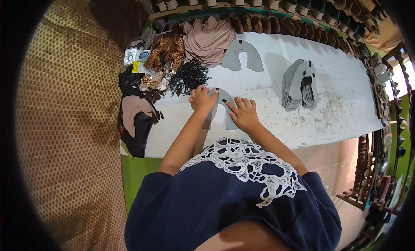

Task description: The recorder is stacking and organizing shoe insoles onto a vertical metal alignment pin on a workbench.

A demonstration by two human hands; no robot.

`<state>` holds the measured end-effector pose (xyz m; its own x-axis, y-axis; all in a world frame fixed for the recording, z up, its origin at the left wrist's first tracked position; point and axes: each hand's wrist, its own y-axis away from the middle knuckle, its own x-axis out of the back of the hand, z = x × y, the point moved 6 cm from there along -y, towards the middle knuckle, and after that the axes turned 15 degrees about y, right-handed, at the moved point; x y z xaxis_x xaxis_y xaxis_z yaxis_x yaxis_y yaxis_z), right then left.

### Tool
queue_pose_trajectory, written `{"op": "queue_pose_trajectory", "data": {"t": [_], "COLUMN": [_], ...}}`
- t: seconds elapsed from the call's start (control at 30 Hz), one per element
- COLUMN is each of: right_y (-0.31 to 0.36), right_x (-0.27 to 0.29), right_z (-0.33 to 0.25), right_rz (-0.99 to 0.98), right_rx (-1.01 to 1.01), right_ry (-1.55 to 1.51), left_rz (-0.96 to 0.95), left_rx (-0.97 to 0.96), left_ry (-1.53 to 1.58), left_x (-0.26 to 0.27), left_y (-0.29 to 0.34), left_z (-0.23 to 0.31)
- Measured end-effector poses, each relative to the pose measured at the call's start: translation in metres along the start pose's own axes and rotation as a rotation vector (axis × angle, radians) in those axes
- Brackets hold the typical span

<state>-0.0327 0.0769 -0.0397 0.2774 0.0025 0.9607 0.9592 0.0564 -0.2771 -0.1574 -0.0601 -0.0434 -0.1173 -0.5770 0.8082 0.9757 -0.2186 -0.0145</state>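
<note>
A grey horseshoe-shaped shoe-upper piece lies on the white table in front of me. My left hand rests at its left side, thumb on the grey edge and fingers loosely bent but apart. The right hand lies on the opposite side, its index fingertip against a small black tab on the piece. Another black tab shows at the top of the curve, close to my left thumb. Both hands press on the piece without gripping it. Part of its left arm is hidden by my left hand.
A stack of similar grey pieces stands to the right; another grey piece lies beyond my hands. At left are a bundle of black straps, pink pieces and leopard-print material. Shoes line the table's far edge.
</note>
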Motion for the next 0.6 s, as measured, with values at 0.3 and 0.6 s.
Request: {"op": "queue_pose_trajectory", "data": {"t": [0.3,0.6], "right_y": [0.0,0.0], "right_x": [0.001,-0.001], "right_z": [0.001,0.0], "right_rz": [0.018,0.013], "right_rx": [-0.007,-0.009], "right_ry": [-0.018,-0.039], "left_rz": [-0.02,0.063], "left_rx": [0.065,-0.015], "left_ry": [-0.046,-0.122], "left_x": [0.019,0.03], "left_y": [0.034,0.047], "left_z": [-0.034,-0.028]}}
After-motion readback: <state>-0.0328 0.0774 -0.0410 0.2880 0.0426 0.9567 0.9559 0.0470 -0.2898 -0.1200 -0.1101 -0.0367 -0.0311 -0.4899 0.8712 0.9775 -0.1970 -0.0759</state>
